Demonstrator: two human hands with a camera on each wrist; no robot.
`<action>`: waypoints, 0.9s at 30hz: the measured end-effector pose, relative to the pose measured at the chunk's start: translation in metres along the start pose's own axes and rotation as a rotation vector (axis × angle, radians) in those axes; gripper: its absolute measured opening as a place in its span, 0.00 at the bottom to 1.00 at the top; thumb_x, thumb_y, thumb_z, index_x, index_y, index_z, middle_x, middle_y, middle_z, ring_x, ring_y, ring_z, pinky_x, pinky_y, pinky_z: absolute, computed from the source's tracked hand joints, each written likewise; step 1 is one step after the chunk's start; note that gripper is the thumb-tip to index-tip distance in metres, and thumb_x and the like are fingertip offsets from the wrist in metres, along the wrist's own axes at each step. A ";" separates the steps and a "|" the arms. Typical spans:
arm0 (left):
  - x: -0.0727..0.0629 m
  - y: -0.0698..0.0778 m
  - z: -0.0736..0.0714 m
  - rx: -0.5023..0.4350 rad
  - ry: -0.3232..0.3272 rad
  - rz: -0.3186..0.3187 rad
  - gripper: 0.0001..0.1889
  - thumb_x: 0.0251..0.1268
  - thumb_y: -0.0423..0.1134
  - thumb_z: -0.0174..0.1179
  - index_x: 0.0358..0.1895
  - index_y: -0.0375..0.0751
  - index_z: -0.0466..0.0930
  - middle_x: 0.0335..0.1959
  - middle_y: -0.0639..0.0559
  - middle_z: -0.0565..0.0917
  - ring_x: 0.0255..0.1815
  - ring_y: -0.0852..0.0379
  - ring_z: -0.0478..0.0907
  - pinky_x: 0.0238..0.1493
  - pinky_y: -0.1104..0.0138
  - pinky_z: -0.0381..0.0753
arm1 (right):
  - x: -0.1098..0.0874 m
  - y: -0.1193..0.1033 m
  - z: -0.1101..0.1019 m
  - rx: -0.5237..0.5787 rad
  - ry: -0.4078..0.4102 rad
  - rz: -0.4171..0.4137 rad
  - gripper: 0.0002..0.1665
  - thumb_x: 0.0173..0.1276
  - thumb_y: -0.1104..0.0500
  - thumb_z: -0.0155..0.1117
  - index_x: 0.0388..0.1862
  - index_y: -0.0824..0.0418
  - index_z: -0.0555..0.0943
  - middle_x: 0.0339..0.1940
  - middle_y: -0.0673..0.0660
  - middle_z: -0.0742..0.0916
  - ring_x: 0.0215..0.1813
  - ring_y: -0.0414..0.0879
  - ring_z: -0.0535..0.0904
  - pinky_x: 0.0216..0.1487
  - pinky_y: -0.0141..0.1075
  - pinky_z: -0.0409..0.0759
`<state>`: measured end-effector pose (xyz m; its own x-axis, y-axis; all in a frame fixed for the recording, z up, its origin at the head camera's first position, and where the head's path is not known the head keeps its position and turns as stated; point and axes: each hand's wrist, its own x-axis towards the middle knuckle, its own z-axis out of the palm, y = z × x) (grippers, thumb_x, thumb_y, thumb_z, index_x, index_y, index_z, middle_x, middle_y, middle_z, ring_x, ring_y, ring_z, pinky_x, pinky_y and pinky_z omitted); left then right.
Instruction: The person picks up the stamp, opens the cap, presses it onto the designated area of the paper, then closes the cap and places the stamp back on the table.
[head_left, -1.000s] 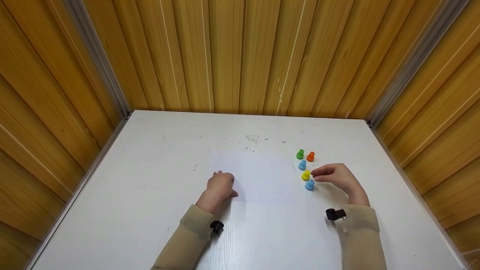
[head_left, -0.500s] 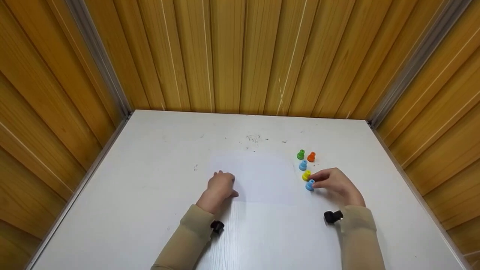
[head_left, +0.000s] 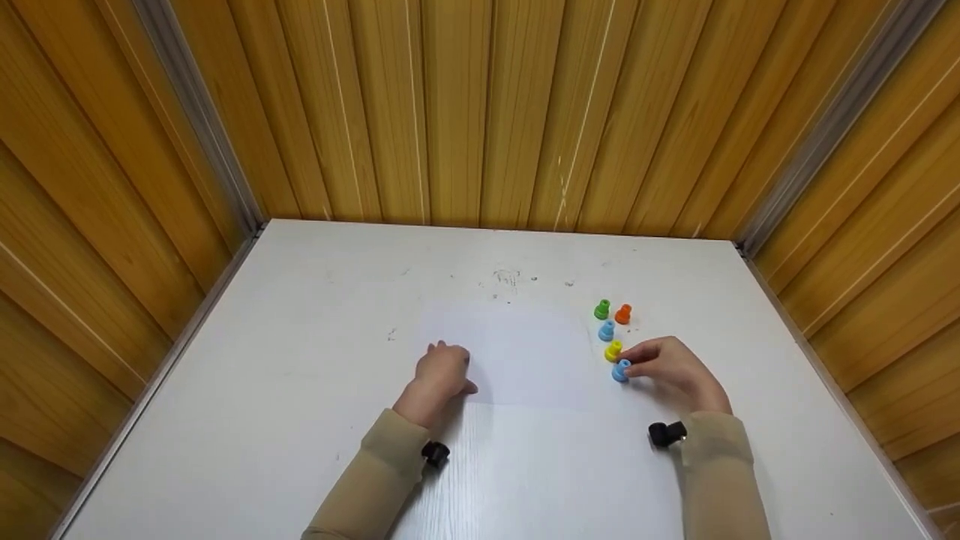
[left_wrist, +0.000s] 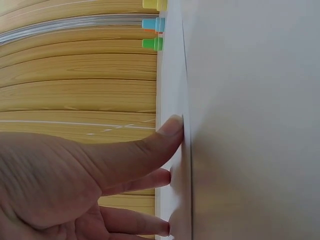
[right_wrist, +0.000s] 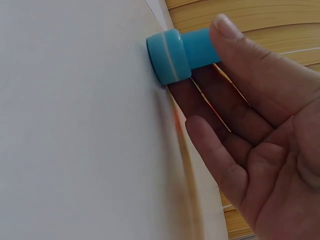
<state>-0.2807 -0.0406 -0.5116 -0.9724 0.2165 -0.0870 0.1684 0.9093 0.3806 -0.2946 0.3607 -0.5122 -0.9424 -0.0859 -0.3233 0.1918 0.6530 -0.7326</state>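
Observation:
In the head view, my right hand [head_left: 675, 367] pinches the nearest light-blue toy stamp [head_left: 620, 371] by its narrow handle. The right wrist view shows my thumb on the handle of that blue stamp [right_wrist: 172, 55], its wide base down by the table. Just beyond it stands a yellow stamp [head_left: 613, 349], close to my fingertips. My left hand [head_left: 441, 373] rests on the left part of a white paper sheet [head_left: 525, 352]. In the left wrist view, the thumb and fingertips of my left hand [left_wrist: 115, 170] touch the sheet, gripping nothing.
Behind the yellow stamp stand another light-blue stamp [head_left: 607, 330], a green stamp [head_left: 602, 309] and an orange stamp [head_left: 623, 313], right of the paper. Wood-look panels [head_left: 450, 112] wall in the white table [head_left: 300, 337] at the back and sides.
My right hand has moved slightly left and toward me, from beside the yellow stamp to the nearest blue one, and has taken hold of it. My left hand has stayed put.

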 end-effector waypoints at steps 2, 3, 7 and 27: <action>0.000 0.000 0.000 0.005 0.000 0.001 0.20 0.50 0.41 0.81 0.45 0.36 0.87 0.47 0.40 0.90 0.70 0.33 0.76 0.77 0.45 0.70 | -0.001 -0.004 -0.002 -0.007 0.006 -0.001 0.23 0.61 0.48 0.80 0.54 0.54 0.89 0.54 0.53 0.90 0.59 0.49 0.80 0.71 0.50 0.77; -0.001 0.001 -0.001 0.015 0.000 -0.003 0.21 0.51 0.42 0.81 0.46 0.37 0.87 0.49 0.40 0.90 0.70 0.33 0.76 0.76 0.45 0.72 | -0.002 -0.006 -0.003 -0.011 0.010 -0.012 0.23 0.61 0.48 0.79 0.54 0.54 0.89 0.54 0.53 0.90 0.58 0.48 0.81 0.70 0.48 0.78; -0.001 0.001 -0.003 0.096 0.010 -0.015 0.22 0.53 0.48 0.79 0.48 0.41 0.88 0.52 0.38 0.89 0.65 0.34 0.80 0.61 0.45 0.85 | -0.006 -0.019 -0.005 0.026 0.033 -0.095 0.24 0.62 0.50 0.79 0.55 0.57 0.88 0.52 0.53 0.91 0.52 0.43 0.85 0.63 0.36 0.84; 0.003 0.041 0.022 -0.900 0.260 0.383 0.24 0.63 0.39 0.73 0.62 0.38 0.82 0.58 0.45 0.88 0.56 0.49 0.88 0.58 0.64 0.88 | -0.006 -0.103 0.117 0.616 0.148 -0.382 0.19 0.70 0.63 0.71 0.58 0.66 0.85 0.53 0.52 0.91 0.54 0.41 0.87 0.59 0.30 0.86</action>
<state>-0.2732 0.0051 -0.5167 -0.9017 0.2555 0.3487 0.3962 0.1659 0.9030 -0.2767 0.2058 -0.5047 -0.9930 -0.0923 0.0740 -0.0792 0.0536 -0.9954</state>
